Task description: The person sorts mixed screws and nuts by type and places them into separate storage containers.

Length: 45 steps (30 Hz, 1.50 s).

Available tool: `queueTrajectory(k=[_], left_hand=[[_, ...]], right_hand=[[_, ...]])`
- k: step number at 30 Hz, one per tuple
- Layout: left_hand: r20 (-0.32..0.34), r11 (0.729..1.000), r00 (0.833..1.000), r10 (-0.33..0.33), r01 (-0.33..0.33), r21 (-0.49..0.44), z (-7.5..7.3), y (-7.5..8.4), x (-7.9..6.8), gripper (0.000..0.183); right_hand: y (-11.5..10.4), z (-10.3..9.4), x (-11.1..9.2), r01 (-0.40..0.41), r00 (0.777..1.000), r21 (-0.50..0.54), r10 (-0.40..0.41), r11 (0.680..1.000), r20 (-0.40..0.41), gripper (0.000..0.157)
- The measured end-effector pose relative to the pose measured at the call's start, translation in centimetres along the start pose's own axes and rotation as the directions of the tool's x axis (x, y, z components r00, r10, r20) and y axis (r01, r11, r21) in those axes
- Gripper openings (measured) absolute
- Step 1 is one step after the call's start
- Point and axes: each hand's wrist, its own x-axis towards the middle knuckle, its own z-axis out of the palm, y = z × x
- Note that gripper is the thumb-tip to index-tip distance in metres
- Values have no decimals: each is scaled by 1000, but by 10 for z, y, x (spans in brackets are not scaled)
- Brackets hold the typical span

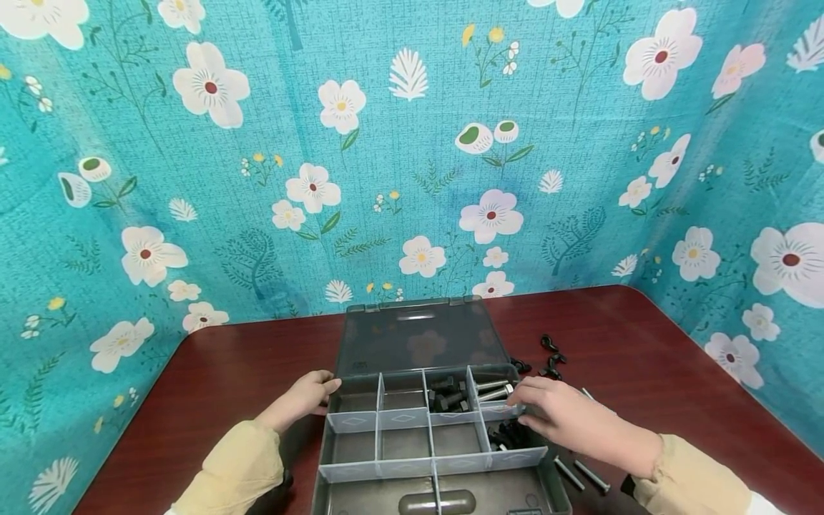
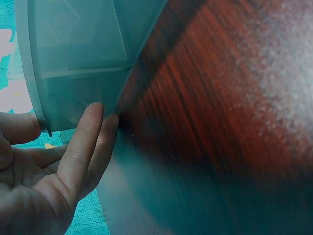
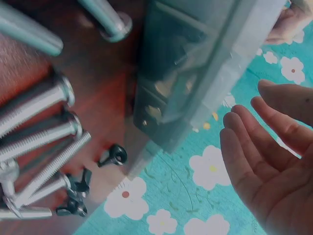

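Note:
A grey plastic compartment box (image 1: 402, 470) lies on the table with its lid open at the back. My left hand (image 1: 302, 397) holds its back left corner; in the left wrist view the thumb is at the rim and the fingers (image 2: 84, 142) lie along the outer wall. Over the box's right edge, my right hand (image 1: 560, 415) has loosely bent fingers with nothing between them. Near its fingertips are bolts (image 1: 496, 392) in the back right compartment and small black pieces (image 1: 511, 433) in the one in front. Black bolts (image 1: 448, 397) fill a neighbouring compartment.
The smoky see-through lid (image 1: 418, 336) leans back behind the box. Right of the box lie loose bolts (image 1: 592, 475) and black wing-shaped pieces (image 1: 551, 359) on the dark red table (image 1: 257, 365). A floral turquoise curtain (image 1: 386, 157) hangs behind and along both sides.

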Motion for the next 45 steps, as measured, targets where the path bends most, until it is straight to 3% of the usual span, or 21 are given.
queueTrajectory(k=[14, 28, 33, 39, 45], left_hand=[[15, 1000, 1000, -5, 5, 15, -1, 2, 0, 44], [9, 1000, 1000, -15, 15, 17, -1, 3, -1, 43], [30, 1000, 1000, -4, 4, 9, -3, -3, 4, 52], [-1, 1000, 1000, -6, 6, 15, 0, -1, 1, 43], [20, 1000, 1000, -4, 4, -12, -1, -2, 2, 44]], right_hand=[[9, -15, -6, -80, 997, -14, 80, 997, -17, 22], [25, -17, -22, -126, 992, 16, 126, 992, -27, 20], [30, -16, -28, -142, 989, -5, 142, 990, -39, 19], [37, -12, -37, -211, 977, 34, 210, 977, 41, 16], [47, -6, -48, -258, 964, 10, 256, 966, 67, 16]])
